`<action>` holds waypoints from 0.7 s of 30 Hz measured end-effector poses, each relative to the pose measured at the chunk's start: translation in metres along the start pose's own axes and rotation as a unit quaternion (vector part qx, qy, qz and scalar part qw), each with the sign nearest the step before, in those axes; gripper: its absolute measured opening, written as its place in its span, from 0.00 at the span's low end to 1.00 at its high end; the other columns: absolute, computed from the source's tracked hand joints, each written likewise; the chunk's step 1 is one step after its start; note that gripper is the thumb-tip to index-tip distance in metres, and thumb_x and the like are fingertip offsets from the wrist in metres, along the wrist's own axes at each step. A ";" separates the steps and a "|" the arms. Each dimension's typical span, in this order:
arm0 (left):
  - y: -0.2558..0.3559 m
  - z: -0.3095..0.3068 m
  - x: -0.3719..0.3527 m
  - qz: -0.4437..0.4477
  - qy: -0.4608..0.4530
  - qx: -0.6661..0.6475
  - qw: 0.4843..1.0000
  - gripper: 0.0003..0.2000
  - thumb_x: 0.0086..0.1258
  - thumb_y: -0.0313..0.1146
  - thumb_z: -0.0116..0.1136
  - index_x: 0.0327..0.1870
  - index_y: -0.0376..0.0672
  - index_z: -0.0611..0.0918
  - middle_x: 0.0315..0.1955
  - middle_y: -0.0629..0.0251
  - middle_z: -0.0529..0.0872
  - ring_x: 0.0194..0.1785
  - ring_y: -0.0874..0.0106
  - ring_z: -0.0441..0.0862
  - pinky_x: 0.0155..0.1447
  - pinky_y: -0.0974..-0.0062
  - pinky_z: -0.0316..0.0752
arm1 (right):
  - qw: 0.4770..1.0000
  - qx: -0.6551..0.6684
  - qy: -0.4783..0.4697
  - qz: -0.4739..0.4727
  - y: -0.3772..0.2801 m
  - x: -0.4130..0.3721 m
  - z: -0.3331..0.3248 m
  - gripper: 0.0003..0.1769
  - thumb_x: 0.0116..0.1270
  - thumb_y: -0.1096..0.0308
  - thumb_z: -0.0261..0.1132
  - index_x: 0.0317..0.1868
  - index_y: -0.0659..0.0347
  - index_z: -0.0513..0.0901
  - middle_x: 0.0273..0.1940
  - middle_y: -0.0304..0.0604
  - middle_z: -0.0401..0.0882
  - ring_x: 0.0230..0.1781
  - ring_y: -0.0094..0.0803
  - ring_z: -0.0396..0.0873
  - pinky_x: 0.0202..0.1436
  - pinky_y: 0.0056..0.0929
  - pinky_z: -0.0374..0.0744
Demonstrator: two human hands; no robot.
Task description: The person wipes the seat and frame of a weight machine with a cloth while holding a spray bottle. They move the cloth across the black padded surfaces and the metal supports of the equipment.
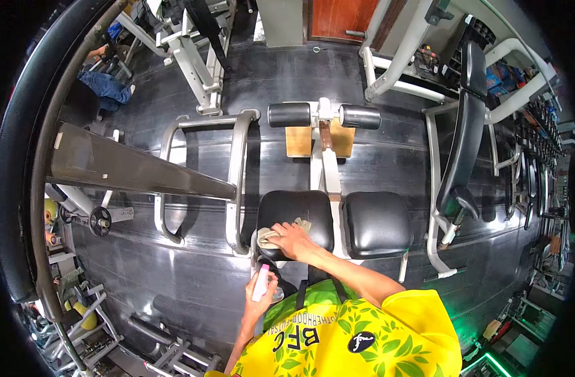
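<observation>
1. A bent metal frame [237, 182] stands just left of the seat pad.
2. The left hand [257, 301] hangs below the pad's near edge. Its fingers are closed round a small spray bottle [261, 281] with a pink top, held upright and clear of the pad.
3. A pale, crumpled cloth [266, 237] sits on the near left corner of the black seat pad [303, 204]. The right hand [292, 240] lies on it, fingers curled over the cloth and holding it against the pad.
4. The wiping looks partway at best, since the cloth covers only that corner and I can make out no wet streaks elsewhere.
5. The pad is glossy, cushioned and squarish, with rounded corners.
6. The second seat pad [375, 223], just to the right, has no cloth or hand on it and seems left to do.
</observation>
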State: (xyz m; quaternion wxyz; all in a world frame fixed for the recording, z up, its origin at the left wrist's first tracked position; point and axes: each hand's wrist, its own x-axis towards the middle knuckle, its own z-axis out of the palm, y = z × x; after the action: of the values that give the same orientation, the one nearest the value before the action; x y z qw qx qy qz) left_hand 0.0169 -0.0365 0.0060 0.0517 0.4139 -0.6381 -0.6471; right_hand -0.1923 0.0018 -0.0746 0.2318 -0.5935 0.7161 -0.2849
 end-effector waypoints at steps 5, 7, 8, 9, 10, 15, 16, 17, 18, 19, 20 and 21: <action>0.003 0.004 0.005 0.046 -0.022 0.024 0.998 0.08 0.66 0.21 0.57 0.45 0.35 0.76 0.35 0.63 0.83 0.28 0.79 0.80 0.33 0.80 0.76 | 0.997 -0.049 0.054 0.037 0.056 0.001 -0.029 0.24 0.53 0.78 0.59 0.51 0.48 0.81 0.44 0.47 0.75 0.44 0.49 0.75 0.46 0.43 0.77; 0.001 0.001 0.004 0.062 -0.019 0.023 0.998 0.08 0.66 0.21 0.58 0.45 0.35 0.76 0.35 0.63 0.83 0.28 0.79 0.80 0.33 0.80 0.76 | 0.988 -0.106 0.046 0.105 0.127 0.002 -0.012 0.20 0.54 0.73 0.64 0.50 0.50 0.82 0.50 0.51 0.77 0.52 0.50 0.76 0.55 0.42 0.77; 0.001 -0.002 0.002 0.061 -0.016 0.023 0.998 0.08 0.66 0.21 0.58 0.45 0.35 0.76 0.35 0.63 0.83 0.28 0.79 0.80 0.33 0.80 0.76 | 0.969 -0.108 -0.057 0.216 0.132 0.009 -0.036 0.18 0.55 0.72 0.65 0.49 0.54 0.82 0.53 0.54 0.76 0.56 0.51 0.75 0.59 0.43 0.76; 0.000 -0.004 0.000 0.048 -0.012 0.014 0.999 0.08 0.67 0.22 0.58 0.45 0.35 0.76 0.35 0.63 0.83 0.28 0.79 0.80 0.33 0.80 0.76 | 0.960 -0.083 -0.060 0.262 0.144 0.011 -0.043 0.19 0.56 0.71 0.65 0.50 0.56 0.82 0.57 0.56 0.75 0.58 0.52 0.74 0.59 0.44 0.76; 0.000 -0.006 -0.002 0.035 -0.009 0.004 0.999 0.08 0.67 0.22 0.58 0.45 0.35 0.76 0.35 0.62 0.83 0.28 0.79 0.80 0.33 0.80 0.76 | 0.944 -0.011 -0.047 0.325 0.177 0.017 -0.020 0.19 0.57 0.71 0.63 0.51 0.56 0.81 0.58 0.56 0.73 0.58 0.52 0.74 0.60 0.45 0.76; -0.002 -0.017 -0.006 0.046 0.004 0.005 0.999 0.09 0.67 0.23 0.59 0.45 0.35 0.76 0.35 0.63 0.83 0.28 0.79 0.80 0.33 0.79 0.76 | 0.963 -0.101 -0.058 0.243 0.139 0.070 0.024 0.21 0.60 0.64 0.60 0.55 0.48 0.81 0.65 0.49 0.69 0.61 0.47 0.73 0.64 0.42 0.73; -0.002 -0.019 -0.006 0.038 0.005 0.007 0.999 0.09 0.67 0.23 0.59 0.45 0.35 0.76 0.34 0.63 0.83 0.28 0.79 0.80 0.33 0.79 0.76 | 0.969 -0.086 -0.044 0.229 0.133 0.083 0.040 0.22 0.59 0.64 0.61 0.57 0.47 0.80 0.65 0.48 0.68 0.62 0.46 0.72 0.64 0.44 0.73; -0.001 -0.020 -0.005 0.039 0.006 0.007 0.999 0.09 0.67 0.23 0.59 0.45 0.35 0.76 0.34 0.63 0.83 0.28 0.79 0.80 0.33 0.79 0.76 | 0.970 -0.091 -0.042 0.220 0.117 0.094 0.040 0.22 0.60 0.63 0.61 0.57 0.46 0.80 0.65 0.46 0.69 0.60 0.45 0.73 0.62 0.45 0.73; 0.000 -0.020 -0.004 0.037 0.011 0.002 0.999 0.09 0.67 0.23 0.59 0.45 0.35 0.76 0.34 0.62 0.83 0.28 0.79 0.80 0.33 0.80 0.76 | 0.972 -0.076 -0.058 0.216 0.110 0.104 0.044 0.22 0.60 0.63 0.61 0.57 0.46 0.80 0.64 0.44 0.69 0.61 0.44 0.72 0.62 0.46 0.73; 0.000 -0.020 -0.003 0.035 0.017 -0.003 0.999 0.09 0.67 0.23 0.59 0.45 0.35 0.76 0.34 0.62 0.83 0.28 0.79 0.80 0.33 0.80 0.76 | 0.972 -0.061 -0.075 0.213 0.104 0.112 0.045 0.21 0.61 0.62 0.61 0.56 0.45 0.80 0.63 0.42 0.70 0.61 0.43 0.71 0.61 0.47 0.72; -0.002 -0.020 -0.001 0.035 0.017 -0.004 0.999 0.09 0.67 0.23 0.59 0.45 0.35 0.76 0.34 0.62 0.83 0.28 0.79 0.80 0.33 0.80 0.76 | 0.972 -0.062 -0.076 0.212 0.098 0.117 0.047 0.21 0.61 0.62 0.61 0.56 0.45 0.80 0.63 0.42 0.70 0.61 0.43 0.71 0.61 0.47 0.72; -0.006 -0.020 0.001 0.044 0.024 -0.010 0.999 0.09 0.66 0.24 0.61 0.45 0.36 0.77 0.32 0.65 0.84 0.26 0.80 0.79 0.32 0.80 0.75 | 0.975 -0.086 -0.096 0.182 0.088 0.120 0.044 0.20 0.61 0.63 0.61 0.55 0.44 0.80 0.62 0.40 0.70 0.62 0.43 0.70 0.61 0.49 0.71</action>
State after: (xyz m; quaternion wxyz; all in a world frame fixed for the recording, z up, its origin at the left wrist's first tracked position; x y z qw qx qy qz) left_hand 0.0310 -0.0520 0.0031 0.0995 0.4006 -0.6479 -0.6402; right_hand -0.2487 -0.1104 -0.1666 0.2959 -0.4954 0.8084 -0.1167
